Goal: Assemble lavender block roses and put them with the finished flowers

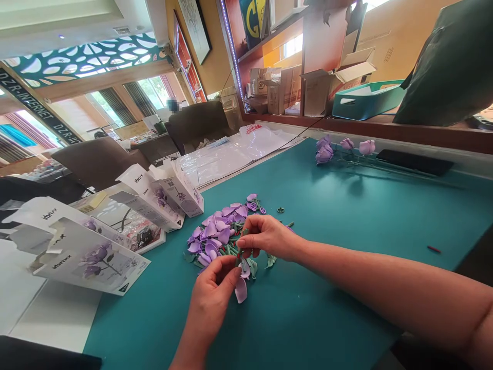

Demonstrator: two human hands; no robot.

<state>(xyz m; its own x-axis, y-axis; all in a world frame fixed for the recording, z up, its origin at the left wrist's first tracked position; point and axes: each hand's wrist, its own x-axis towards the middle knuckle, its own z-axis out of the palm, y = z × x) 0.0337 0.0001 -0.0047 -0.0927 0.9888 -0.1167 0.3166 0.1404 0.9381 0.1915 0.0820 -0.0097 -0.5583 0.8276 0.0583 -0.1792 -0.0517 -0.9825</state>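
Observation:
Both hands meet at the near edge of a pile of purple petal pieces [211, 234] mixed with green and red parts. My left hand [215, 293] is pinched around a small piece that its fingers mostly cover. Just above it, my right hand [264, 236] pinches a small green piece [243, 237], thumb and fingers pressed together. A pale purple petal [241, 291] shows beside the left thumb, and green leaf pieces [271, 261] lie under the right wrist. Whether the two held pieces are joined cannot be made out.
Assembled purple roses [324, 152] with long stems lie at the back beside a black case [415, 161]. Opened white boxes [98, 257] stand at the left. A small dark red piece [434, 249] rests on the green mat [346, 324] at the right.

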